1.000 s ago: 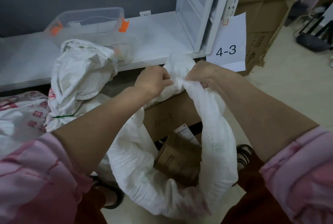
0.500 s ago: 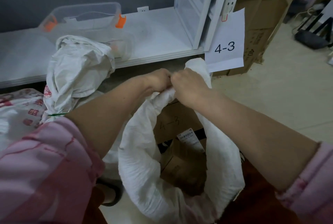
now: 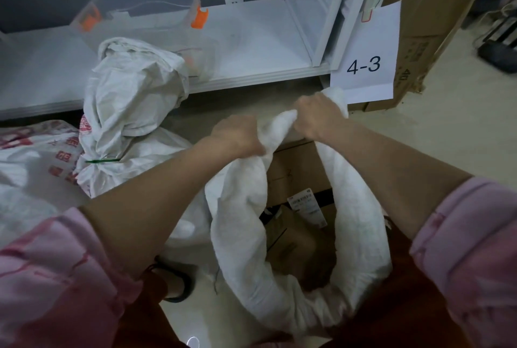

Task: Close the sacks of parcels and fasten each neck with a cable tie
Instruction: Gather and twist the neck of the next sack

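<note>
Your left hand [image 3: 237, 135] and right hand [image 3: 319, 115], fists touching half a second ago, now grip the open sack [image 3: 282, 129] rim slightly apart, centre frame; neck ungathered, untied.

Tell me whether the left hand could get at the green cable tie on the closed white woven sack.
Probably not yet: the left hand grips the open white sack's rim. Nothing blocks the way to the green cable tie.
</note>
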Demonstrator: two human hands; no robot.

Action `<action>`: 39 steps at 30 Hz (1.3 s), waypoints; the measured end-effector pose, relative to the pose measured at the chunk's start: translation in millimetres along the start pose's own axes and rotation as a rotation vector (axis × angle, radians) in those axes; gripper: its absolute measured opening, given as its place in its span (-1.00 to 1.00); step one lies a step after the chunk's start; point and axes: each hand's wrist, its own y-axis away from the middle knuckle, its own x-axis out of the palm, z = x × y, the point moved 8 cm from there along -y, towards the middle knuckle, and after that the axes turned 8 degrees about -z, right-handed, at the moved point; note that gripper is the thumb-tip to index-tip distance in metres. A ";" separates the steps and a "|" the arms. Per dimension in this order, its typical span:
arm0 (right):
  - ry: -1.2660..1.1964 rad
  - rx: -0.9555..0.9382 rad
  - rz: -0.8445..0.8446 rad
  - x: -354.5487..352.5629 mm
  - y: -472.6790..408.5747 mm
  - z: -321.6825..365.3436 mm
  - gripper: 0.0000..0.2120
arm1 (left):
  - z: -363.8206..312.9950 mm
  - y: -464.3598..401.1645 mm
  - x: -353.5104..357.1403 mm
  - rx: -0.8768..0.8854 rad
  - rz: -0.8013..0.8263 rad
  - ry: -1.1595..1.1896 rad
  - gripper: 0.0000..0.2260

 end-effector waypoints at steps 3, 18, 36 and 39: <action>0.015 0.019 0.028 4.8 -7.5 -7.2 -0.93 | 7.1 -0.8 9.2 -0.050 0.074 0.090 -0.89; 0.156 0.084 0.272 52.8 -40.6 -27.0 -0.82 | -1.7 11.6 -15.4 -0.054 -0.450 0.149 -0.76; -0.130 -0.163 0.055 45.5 -22.8 7.7 -0.90 | 14.5 -60.0 42.9 -0.295 0.213 0.525 -0.72; -0.115 -0.261 0.011 50.8 -15.1 16.3 -0.90 | 19.4 -68.5 46.7 -0.279 0.268 0.529 -0.67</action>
